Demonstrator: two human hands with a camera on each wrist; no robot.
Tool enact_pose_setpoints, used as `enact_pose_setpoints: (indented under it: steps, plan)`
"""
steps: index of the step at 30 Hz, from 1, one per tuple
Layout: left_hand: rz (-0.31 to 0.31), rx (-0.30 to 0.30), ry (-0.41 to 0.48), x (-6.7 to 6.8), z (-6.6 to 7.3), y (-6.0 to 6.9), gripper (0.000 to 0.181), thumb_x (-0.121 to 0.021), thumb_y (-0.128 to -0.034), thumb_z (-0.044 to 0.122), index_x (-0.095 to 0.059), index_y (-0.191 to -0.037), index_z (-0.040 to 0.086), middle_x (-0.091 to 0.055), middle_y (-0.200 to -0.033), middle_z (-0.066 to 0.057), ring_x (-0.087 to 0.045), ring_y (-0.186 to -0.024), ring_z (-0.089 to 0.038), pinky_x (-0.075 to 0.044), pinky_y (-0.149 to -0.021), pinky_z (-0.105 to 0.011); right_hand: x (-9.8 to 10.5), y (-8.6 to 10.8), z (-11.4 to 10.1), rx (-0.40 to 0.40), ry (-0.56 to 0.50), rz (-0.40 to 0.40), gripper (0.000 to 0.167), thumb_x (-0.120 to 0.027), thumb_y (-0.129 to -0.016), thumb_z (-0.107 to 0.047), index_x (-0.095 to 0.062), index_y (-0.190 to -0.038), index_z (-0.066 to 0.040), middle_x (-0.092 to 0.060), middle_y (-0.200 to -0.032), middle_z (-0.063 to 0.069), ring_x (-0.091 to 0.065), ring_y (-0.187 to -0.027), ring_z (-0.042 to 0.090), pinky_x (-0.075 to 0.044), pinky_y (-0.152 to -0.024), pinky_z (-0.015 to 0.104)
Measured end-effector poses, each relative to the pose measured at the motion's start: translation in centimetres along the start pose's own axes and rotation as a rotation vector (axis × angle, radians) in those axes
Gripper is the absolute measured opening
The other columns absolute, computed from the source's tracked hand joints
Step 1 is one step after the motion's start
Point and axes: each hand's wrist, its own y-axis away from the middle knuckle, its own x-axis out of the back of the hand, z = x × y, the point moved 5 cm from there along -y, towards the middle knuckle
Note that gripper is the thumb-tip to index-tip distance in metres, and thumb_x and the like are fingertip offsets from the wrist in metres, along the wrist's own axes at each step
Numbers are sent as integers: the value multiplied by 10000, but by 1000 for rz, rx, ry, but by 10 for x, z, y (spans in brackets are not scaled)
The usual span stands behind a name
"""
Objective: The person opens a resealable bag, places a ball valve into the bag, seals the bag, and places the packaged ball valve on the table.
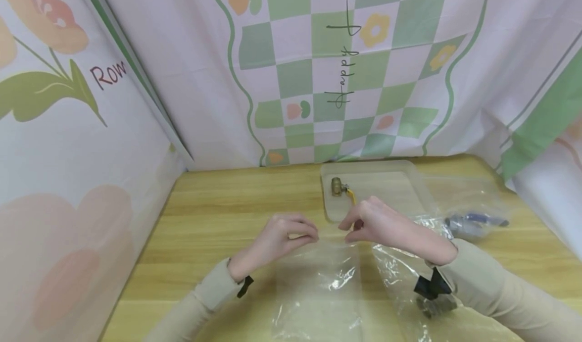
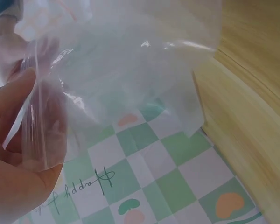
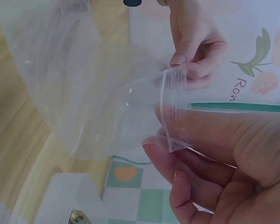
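A clear zip-top plastic bag (image 1: 318, 286) hangs between both hands above the wooden table. My left hand (image 1: 284, 236) pinches one corner of its top edge, and my right hand (image 1: 382, 226) pinches the other end. In the right wrist view the bag's zip strip (image 3: 164, 100) runs between the two hands, and nothing shows inside the bag. Behind the right hand, a brass valve (image 1: 336, 186) with a yellow handle lies in a shallow translucent tray (image 1: 409, 169).
Right of the tray lies a clear bag (image 1: 473, 195) with a grey and blue object (image 1: 473, 225) in it. Under the right forearm another clear bag (image 1: 395, 276) holds a dark metal-looking piece (image 1: 436, 306). Printed curtains (image 1: 218, 104) border the table (image 1: 218, 195) at the back and sides.
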Motion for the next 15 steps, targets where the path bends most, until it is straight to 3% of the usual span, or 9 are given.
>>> enact_pose_setpoints:
  steps: [8, 15]
  plan:
    - [10, -21, 20, -1, 3, 1, 92, -756, -838, 53, -768, -929, 60, -770, -969, -106, -739, -895, -168, -556, -842, -78, 3, 1, 4, -23, -1, 47, 211, -815, -744, -41, -772, -950, -20, -779, -917, 144, -707, -678, 78, -566, -606, 103]
    - [54, 93, 47, 2, -3, 4, 149, -743, -825, -16, -736, -971, 16, -770, -964, -116, -748, -838, -165, -570, -782, -80, 3, 3, 3, -36, -5, 27, 206, -805, -761, -48, -772, -964, -30, -782, -921, 126, -692, -688, 52, -569, -611, 115]
